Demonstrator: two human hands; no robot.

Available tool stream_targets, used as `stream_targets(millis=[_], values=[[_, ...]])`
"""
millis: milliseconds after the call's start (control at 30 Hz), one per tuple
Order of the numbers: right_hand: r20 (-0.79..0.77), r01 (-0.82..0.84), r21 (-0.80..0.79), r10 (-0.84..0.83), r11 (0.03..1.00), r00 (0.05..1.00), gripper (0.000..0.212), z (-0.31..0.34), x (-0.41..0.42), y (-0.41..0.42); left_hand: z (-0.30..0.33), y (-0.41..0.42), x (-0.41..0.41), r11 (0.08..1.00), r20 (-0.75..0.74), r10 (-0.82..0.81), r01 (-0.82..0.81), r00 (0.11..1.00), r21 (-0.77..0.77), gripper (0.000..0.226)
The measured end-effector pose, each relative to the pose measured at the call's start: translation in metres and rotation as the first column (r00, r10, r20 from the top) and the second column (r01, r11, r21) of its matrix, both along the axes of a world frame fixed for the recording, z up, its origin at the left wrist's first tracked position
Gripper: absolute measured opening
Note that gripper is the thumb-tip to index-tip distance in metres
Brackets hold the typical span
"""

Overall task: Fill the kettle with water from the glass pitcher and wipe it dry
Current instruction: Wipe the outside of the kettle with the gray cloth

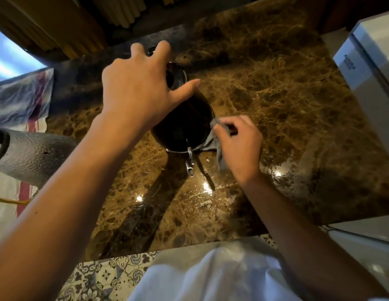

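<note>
A dark, glossy kettle (185, 124) stands on the brown marble counter (287, 101), its metal switch lever (190, 161) facing me. My left hand (139, 88) rests over the kettle's top with fingers spread, hiding the lid and handle. My right hand (239, 146) pinches a small grey cloth (215, 142) against the kettle's lower right side. The textured glass pitcher (35, 155) lies at the left edge, partly cut off by the frame.
A white appliance (371, 68) stands at the right edge of the counter. A striped cloth and a plastic bag (22, 98) lie at the left. Water droplets glint on the counter in front of the kettle. Patterned floor tiles (106, 276) show below the counter's edge.
</note>
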State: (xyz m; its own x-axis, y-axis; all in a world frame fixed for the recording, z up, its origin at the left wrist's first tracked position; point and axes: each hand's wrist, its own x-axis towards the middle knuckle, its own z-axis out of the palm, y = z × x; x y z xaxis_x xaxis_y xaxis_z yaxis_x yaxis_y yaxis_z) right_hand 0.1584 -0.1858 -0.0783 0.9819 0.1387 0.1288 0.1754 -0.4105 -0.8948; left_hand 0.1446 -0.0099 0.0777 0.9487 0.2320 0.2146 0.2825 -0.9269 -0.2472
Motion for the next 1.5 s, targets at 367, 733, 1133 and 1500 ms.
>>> stream_targets(millis=[367,733,1133,1500], values=[[0.012,-0.088,-0.028,0.088,0.996,0.996,0.015,-0.009,-0.024,-0.002,0.001,0.002,0.004,0.999,-0.009,0.025,-0.025,1.0,-0.046,0.092],[-0.009,-0.119,-0.004,0.119,0.993,0.993,0.014,-0.008,-0.024,-0.003,0.007,0.008,-0.003,0.982,-0.057,-0.09,0.08,0.994,-0.17,0.081],[-0.008,-0.085,-0.105,0.084,0.991,0.996,0.019,0.001,0.021,-0.019,0.027,0.02,-0.007,0.879,-0.247,-0.43,0.34,0.869,-0.335,0.09],[-0.071,-0.205,-0.155,0.196,0.966,0.978,0.023,0.009,0.064,-0.01,0.034,0.032,0.002,0.735,-0.284,-0.497,0.225,0.82,-0.639,0.076]])
